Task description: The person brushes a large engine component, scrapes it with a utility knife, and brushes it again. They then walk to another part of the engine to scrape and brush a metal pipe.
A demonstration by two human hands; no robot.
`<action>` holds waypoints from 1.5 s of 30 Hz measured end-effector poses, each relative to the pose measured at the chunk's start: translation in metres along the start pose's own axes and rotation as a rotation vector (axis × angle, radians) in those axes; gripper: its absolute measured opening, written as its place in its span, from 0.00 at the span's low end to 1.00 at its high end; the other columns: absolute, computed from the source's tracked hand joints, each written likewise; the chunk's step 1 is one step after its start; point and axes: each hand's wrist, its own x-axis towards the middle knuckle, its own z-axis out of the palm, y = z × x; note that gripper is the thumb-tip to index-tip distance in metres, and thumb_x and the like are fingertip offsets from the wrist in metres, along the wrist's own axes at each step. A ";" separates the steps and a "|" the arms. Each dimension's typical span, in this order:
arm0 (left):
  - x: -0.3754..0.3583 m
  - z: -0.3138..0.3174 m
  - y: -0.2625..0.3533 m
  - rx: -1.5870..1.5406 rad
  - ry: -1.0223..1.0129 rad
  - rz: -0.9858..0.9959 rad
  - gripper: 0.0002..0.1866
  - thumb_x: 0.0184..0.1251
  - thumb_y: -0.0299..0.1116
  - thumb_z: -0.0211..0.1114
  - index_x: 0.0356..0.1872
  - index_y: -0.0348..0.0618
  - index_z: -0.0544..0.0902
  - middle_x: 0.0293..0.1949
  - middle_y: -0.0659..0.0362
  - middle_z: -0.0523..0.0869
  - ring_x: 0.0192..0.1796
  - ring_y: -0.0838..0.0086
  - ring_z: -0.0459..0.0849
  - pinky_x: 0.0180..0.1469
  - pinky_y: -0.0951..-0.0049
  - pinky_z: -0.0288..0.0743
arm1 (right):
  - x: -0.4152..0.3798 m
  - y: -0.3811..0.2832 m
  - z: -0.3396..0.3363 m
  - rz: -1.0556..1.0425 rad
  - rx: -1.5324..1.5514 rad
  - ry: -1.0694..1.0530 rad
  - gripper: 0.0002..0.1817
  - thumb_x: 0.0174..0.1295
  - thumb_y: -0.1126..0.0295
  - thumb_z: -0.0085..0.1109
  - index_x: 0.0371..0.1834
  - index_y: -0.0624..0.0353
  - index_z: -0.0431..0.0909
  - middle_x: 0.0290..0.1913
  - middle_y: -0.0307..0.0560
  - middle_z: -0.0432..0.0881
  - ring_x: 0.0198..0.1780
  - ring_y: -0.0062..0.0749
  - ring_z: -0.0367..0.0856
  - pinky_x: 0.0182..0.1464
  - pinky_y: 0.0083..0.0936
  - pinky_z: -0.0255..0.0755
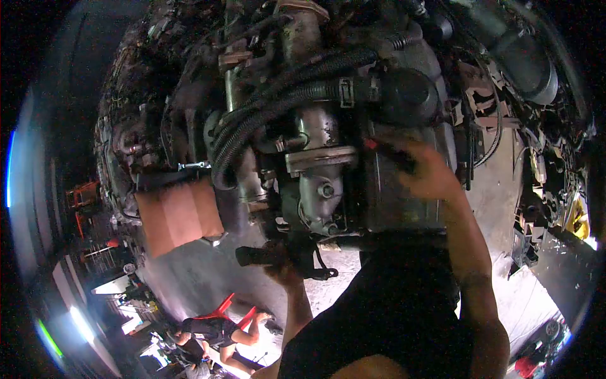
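Over the dark engine cover (404, 196), my right hand (423, 167) is closed round a dark tool with a red tip (370, 144), blurred by motion. To its left are a metal pipe flange (322, 159) and a ribbed black hose (265, 107). Below the engine, my left hand (282, 268) is wrapped round a dark cylindrical object (254, 256), whose kind I cannot make out. A dark bracket-like part (325, 273) lies just right of that hand.
A brown padded cushion (180, 215) sits left of the pipes. Lower left, people (214, 331) are near a red frame (224, 308). A round black housing (407, 96) and cables (495, 136) stand around the engine. Shelving is at the far left.
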 end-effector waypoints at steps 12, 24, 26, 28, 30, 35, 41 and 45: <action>-0.006 -0.004 -0.003 0.361 0.174 -0.022 0.15 0.60 0.18 0.66 0.49 0.39 0.77 0.43 0.60 0.81 0.44 0.74 0.80 0.49 0.70 0.77 | -0.040 0.042 0.000 0.229 0.711 0.159 0.32 0.45 0.75 0.70 0.58 0.67 0.72 0.54 0.52 0.77 0.50 0.36 0.80 0.55 0.30 0.73; -0.004 0.008 0.007 0.079 0.017 -0.109 0.17 0.61 0.23 0.64 0.52 0.38 0.77 0.47 0.52 0.82 0.48 0.65 0.81 0.55 0.60 0.78 | -0.060 0.122 -0.082 0.253 1.053 0.631 0.28 0.56 0.77 0.62 0.63 0.59 0.70 0.57 0.46 0.78 0.47 0.32 0.80 0.46 0.26 0.77; -0.006 0.000 0.007 0.303 0.089 -0.152 0.16 0.62 0.24 0.63 0.52 0.38 0.77 0.47 0.51 0.82 0.48 0.65 0.82 0.55 0.60 0.78 | -0.030 0.115 -0.115 0.181 0.736 0.560 0.28 0.56 0.79 0.61 0.62 0.59 0.71 0.57 0.46 0.78 0.48 0.31 0.80 0.47 0.26 0.76; -0.007 0.001 0.009 0.406 0.089 -0.127 0.15 0.63 0.25 0.64 0.51 0.37 0.77 0.46 0.52 0.82 0.47 0.66 0.82 0.53 0.61 0.78 | 0.006 0.089 -0.144 0.102 0.426 0.477 0.27 0.55 0.81 0.61 0.61 0.59 0.72 0.56 0.46 0.78 0.48 0.31 0.80 0.47 0.27 0.76; -0.006 0.003 0.011 0.512 0.081 -0.110 0.14 0.64 0.26 0.64 0.49 0.36 0.77 0.45 0.53 0.83 0.45 0.67 0.82 0.52 0.62 0.79 | 0.042 0.038 -0.162 0.144 0.393 0.063 0.28 0.49 0.81 0.66 0.57 0.58 0.75 0.53 0.45 0.80 0.49 0.31 0.80 0.49 0.26 0.76; -0.008 -0.005 -0.001 -0.284 0.317 -0.340 0.14 0.64 0.30 0.66 0.47 0.34 0.77 0.44 0.55 0.83 0.43 0.69 0.83 0.50 0.64 0.79 | 0.032 -0.031 -0.106 -0.007 -0.055 -0.120 0.25 0.46 0.79 0.69 0.52 0.57 0.79 0.49 0.46 0.82 0.48 0.35 0.82 0.48 0.29 0.77; -0.005 0.005 0.007 -0.134 0.140 -0.134 0.15 0.60 0.26 0.67 0.47 0.35 0.77 0.43 0.54 0.83 0.42 0.69 0.83 0.47 0.67 0.81 | 0.001 -0.026 -0.024 -0.052 -0.396 0.025 0.23 0.51 0.79 0.63 0.54 0.56 0.78 0.47 0.56 0.82 0.47 0.51 0.82 0.47 0.36 0.77; -0.008 0.007 0.012 0.066 0.186 -0.203 0.17 0.58 0.24 0.68 0.49 0.35 0.77 0.43 0.55 0.83 0.43 0.69 0.83 0.48 0.67 0.80 | -0.005 -0.012 0.005 -0.018 -0.457 0.151 0.25 0.52 0.79 0.60 0.57 0.55 0.77 0.48 0.57 0.81 0.46 0.57 0.81 0.46 0.39 0.76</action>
